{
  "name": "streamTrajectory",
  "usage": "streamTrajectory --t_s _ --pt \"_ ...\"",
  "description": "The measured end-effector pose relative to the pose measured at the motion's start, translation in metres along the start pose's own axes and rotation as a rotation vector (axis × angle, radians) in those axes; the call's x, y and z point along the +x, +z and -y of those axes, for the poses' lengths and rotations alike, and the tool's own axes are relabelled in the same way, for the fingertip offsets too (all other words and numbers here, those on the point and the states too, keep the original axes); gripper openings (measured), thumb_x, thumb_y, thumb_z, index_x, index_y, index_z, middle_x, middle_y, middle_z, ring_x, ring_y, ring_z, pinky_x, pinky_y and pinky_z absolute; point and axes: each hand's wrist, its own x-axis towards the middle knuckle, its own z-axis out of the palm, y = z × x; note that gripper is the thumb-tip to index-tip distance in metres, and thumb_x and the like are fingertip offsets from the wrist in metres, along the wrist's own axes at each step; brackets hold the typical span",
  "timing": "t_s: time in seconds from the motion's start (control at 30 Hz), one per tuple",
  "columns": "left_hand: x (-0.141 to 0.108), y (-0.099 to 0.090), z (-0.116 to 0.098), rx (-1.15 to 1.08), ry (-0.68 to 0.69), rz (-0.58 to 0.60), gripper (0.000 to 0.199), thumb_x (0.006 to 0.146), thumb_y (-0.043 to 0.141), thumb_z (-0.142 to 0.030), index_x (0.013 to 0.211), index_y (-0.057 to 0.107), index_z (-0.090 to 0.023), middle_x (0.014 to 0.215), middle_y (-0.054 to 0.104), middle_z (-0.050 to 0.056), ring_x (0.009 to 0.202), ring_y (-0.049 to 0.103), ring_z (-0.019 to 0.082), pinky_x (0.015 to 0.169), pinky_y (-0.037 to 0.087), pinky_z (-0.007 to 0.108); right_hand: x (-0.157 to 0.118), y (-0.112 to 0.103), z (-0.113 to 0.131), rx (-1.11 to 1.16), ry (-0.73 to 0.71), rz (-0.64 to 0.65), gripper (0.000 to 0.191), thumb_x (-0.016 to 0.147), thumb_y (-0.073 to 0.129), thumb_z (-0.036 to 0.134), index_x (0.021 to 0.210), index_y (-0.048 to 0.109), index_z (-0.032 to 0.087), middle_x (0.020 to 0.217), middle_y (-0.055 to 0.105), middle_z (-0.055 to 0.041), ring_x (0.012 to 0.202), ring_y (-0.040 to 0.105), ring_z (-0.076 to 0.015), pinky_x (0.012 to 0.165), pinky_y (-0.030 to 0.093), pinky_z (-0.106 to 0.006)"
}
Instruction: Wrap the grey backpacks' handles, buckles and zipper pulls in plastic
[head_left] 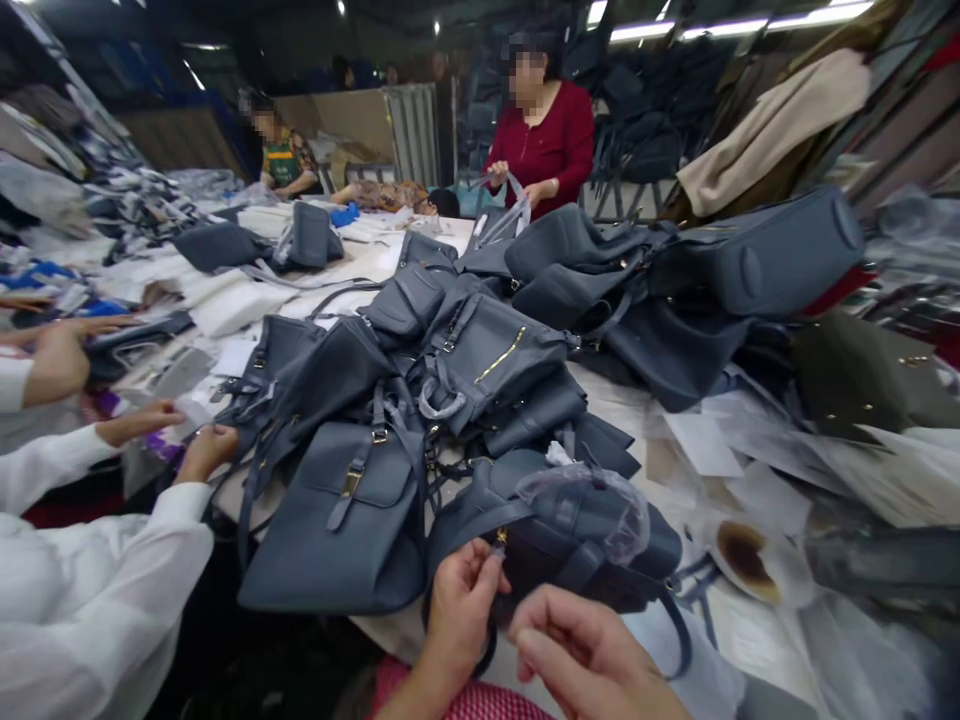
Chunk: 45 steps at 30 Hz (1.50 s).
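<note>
A dark blue-grey handbag (637,540) lies in front of me, with clear plastic wrap (628,520) around its handle. My left hand (466,595) is closed at the bag's near side, finger and thumb pinching at a small gold metal fitting (501,537) by the strap. Just to the right, my right hand (581,645) is held apart from the bag with its fingers curled together. Whatever may be between those fingertips is too small to make out. A matching backpack (337,530) with a gold buckle stands left of my left hand.
More blue-grey bags (510,350) are heaped across the table. Loose papers (705,440) and a round container with a brown inside (746,560) lie to the right. At left, a co-worker's white sleeves (97,580) and hands reach in. A person in red (551,140) stands opposite.
</note>
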Motion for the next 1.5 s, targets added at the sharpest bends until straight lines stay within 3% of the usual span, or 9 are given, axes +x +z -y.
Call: streamTrajectory --t_s 0.2,0.5,0.6,0.7,0.83,0.97,1.13,1.2,1.5 --pt "-0.001 -0.002 0.006 0.012 0.086 -0.013 0.018 0.082 0.057 -0.033 0.076 0.057 -0.016 0.066 0.061 0.000 0.061 0.058 0.014 0.058 0.045 0.021 0.055 0.011 -0.008 -0.239 -0.084 -0.230 0.027 0.082 0.050 0.039 0.066 0.058 0.020 0.063 0.057 0.0009 0.062 0.052 -0.0152 0.058 0.038 -0.025" --pt "-0.008 -0.001 -0.001 0.336 0.258 -0.086 0.013 0.088 0.050 -0.022 0.077 0.057 -0.018 0.064 0.065 -0.001 0.058 0.061 0.013 0.056 0.045 0.020 0.060 0.013 -0.014 -0.433 0.003 -0.364 0.035 0.084 0.045 0.046 0.065 0.061 0.022 0.060 0.063 -0.0010 0.058 0.058 -0.0175 0.056 0.036 -0.027" --pt "-0.009 -0.005 -0.002 0.500 0.465 -0.149 0.007 0.091 0.048 -0.018 0.091 0.055 -0.019 0.067 0.068 -0.001 0.061 0.065 0.013 0.059 0.048 0.020 0.060 0.015 -0.011 -0.458 0.007 -0.380 0.037 0.084 0.043 0.048 0.064 0.060 0.022 0.057 0.060 0.0001 0.054 0.055 -0.0166 0.053 0.033 -0.027" --pt "-0.007 -0.012 -0.005 0.739 0.838 -0.209 0.024 0.096 0.041 -0.017 0.118 0.051 -0.016 0.080 0.072 0.005 0.070 0.068 0.017 0.065 0.052 0.025 0.060 0.015 -0.010 -0.459 -0.004 -0.385 0.039 0.083 0.043 0.049 0.062 0.059 0.021 0.054 0.056 0.0008 0.053 0.053 -0.0162 0.052 0.031 -0.027" --pt "-0.001 -0.020 -0.011 0.960 1.095 -0.108 0.032 0.097 0.036 -0.013 0.125 0.052 -0.013 0.069 0.066 0.004 0.058 0.060 0.017 0.056 0.049 0.027 0.060 0.013 -0.009 -0.403 -0.017 -0.374 0.037 0.082 0.044 0.046 0.061 0.060 0.021 0.056 0.057 0.0005 0.055 0.053 -0.0164 0.053 0.033 -0.026" --pt "-0.002 -0.019 -0.016 0.824 0.906 -0.061 0.028 0.096 0.039 -0.015 0.111 0.062 -0.016 0.077 0.070 0.006 0.066 0.064 0.018 0.062 0.050 0.027 0.061 0.010 -0.015 -0.275 -0.017 -0.348 0.031 0.079 0.048 0.040 0.070 0.069 0.020 0.064 0.065 -0.0013 0.060 0.057 -0.0173 0.056 0.038 -0.026" --pt "-0.003 -0.013 -0.031 0.234 0.128 0.063 0.019 0.091 0.050 -0.027 0.093 0.064 -0.015 0.069 0.068 0.003 0.062 0.063 0.014 0.061 0.050 0.022 0.062 0.011 -0.024 -0.063 0.034 -0.333 0.033 0.075 0.056 0.040 0.089 0.074 0.016 0.056 0.063 0.0005 0.047 0.050 -0.0134 0.045 0.033 -0.023" --pt "-0.003 -0.012 -0.037 0.071 -0.027 0.121 0.021 0.087 0.054 -0.033 0.091 0.061 -0.014 0.060 0.062 0.000 0.055 0.058 0.012 0.057 0.047 0.021 0.063 0.015 -0.026 0.031 0.046 -0.331 0.037 0.077 0.057 0.043 0.092 0.073 0.014 0.054 0.061 0.0012 0.042 0.043 -0.0105 0.042 0.029 -0.022" --pt "-0.011 -0.008 -0.038 0.339 0.127 0.095 0.022 0.089 0.048 -0.027 0.105 0.059 -0.017 0.059 0.059 -0.004 0.055 0.057 0.012 0.058 0.042 0.021 0.070 0.032 -0.034 0.510 0.002 -0.451 0.046 0.058 0.080 0.050 0.084 0.073 0.013 0.054 0.063 0.0002 0.038 0.041 -0.0070 0.037 0.030 -0.019"
